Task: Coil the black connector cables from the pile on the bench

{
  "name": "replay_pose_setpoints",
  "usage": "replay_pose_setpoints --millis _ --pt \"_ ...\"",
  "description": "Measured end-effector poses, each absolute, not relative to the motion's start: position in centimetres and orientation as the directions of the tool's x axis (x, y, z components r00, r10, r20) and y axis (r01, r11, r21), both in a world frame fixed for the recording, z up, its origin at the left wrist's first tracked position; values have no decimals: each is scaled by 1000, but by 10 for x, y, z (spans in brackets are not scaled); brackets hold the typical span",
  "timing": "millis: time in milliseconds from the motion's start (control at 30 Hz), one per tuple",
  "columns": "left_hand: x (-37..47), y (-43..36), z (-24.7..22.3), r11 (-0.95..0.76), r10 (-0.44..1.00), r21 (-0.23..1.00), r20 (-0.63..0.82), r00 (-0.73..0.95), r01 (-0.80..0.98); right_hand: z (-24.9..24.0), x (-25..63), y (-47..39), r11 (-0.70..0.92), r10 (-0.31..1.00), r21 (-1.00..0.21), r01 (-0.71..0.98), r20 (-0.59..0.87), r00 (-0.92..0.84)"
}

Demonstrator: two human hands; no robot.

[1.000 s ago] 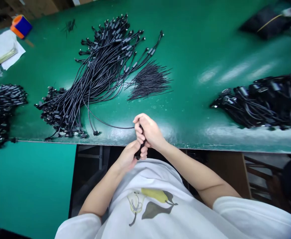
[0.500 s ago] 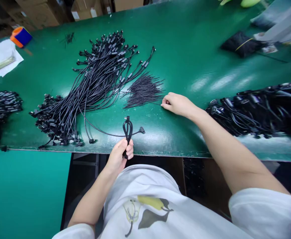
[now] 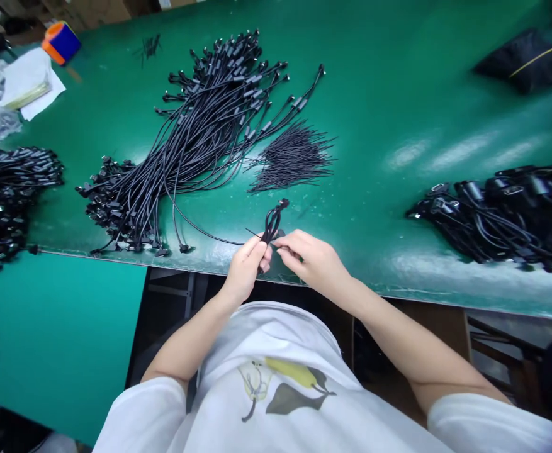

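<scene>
My left hand (image 3: 248,264) is closed around a folded black cable (image 3: 272,225), whose loops and plug stick up above the fingers. Pinched in my right hand (image 3: 304,251) is a thin black twist tie (image 3: 253,233), which lies across the cable; its short end shows to the left. Both hands are close together at the table's front edge. Behind them lies a pile of loose twist ties (image 3: 294,157). A large heap of black cables (image 3: 195,132) spreads to the left of that pile, and one cable runs from it toward my left hand.
Bundled cables lie at the right (image 3: 506,214) and far left (image 3: 16,189). A blue and orange tape roll (image 3: 61,44) and white papers (image 3: 30,82) are at the back left. A black bag (image 3: 530,61) rests at the back right.
My right hand has come from the twist tie pile to the folded cable, bringing a tie with it. The whole view has shifted a little.
</scene>
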State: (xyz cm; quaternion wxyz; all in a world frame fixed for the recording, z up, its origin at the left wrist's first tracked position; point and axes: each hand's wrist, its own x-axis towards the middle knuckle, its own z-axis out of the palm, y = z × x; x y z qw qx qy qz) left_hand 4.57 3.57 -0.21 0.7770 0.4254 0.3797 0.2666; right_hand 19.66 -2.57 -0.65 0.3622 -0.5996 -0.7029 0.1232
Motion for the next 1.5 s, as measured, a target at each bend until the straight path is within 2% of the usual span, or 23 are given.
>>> replay_pose_setpoints --millis 67,133,200,267,333,467,600,700,800,867,933,1000,1100,1200,1267,1300,1367,1400,1433,1500 --pt "41 37 -10 285 818 958 -263 512 38 -5 195 -21 340 869 -323 883 468 -163" --pt "36 39 -14 118 847 980 -183 499 160 0 198 -14 439 786 -66 896 512 -347" --pt "33 41 -15 44 843 975 -153 515 218 6 202 -7 565 667 108 818 523 -530" --pt "30 43 -14 60 822 973 -176 542 224 15 205 0 652 563 230 723 493 -664" --pt "28 45 -12 146 783 968 -239 574 204 23 205 3 688 522 306 658 421 -742" --pt "25 49 -9 381 702 918 -362 613 106 36 200 5 730 512 363 579 271 -815" --pt "22 50 -6 532 626 845 -429 651 44 39 196 5 734 487 446 513 180 -854" --pt "22 49 -5 571 598 819 -461 656 56 36 192 6 733 485 486 476 117 -867" --pt "23 46 -6 517 646 852 -449 618 78 35 185 7 707 549 505 496 52 -834" --pt "26 43 -8 456 722 887 -418 551 75 38 179 9 688 620 465 557 22 -785" --pt "30 42 -8 410 802 911 -379 462 37 43 173 12 656 711 350 669 11 -703" --pt "35 44 -7 391 853 920 -347 390 -39 46 169 18 574 813 168 802 -1 -582" --pt "40 51 -4 421 877 889 -348 331 -179 39 168 24 359 933 -145 922 43 -357" --pt "34 59 -3 438 872 873 -354 339 -214 22 171 23 184 980 -514 838 162 -116" --pt "22 62 -6 323 900 936 -258 352 -139 13 177 21 97 994 -747 658 109 -22" --pt "16 62 -8 214 914 975 -179 363 -60 10 181 20 40 999 -822 568 49 0" --pt "7 61 -12 -23 895 989 -46 443 148 10 189 17 -59 998 -877 478 -51 30" --pt "5 61 -14 -94 865 968 -37 500 234 12 191 15 -71 997 -873 483 -60 39" --pt "4 61 -15 -110 840 951 -65 539 288 14 192 13 -49 999 -858 512 -37 35" --pt "6 62 -14 41 830 955 -196 522 295 20 189 7 65 998 -815 576 43 -52"
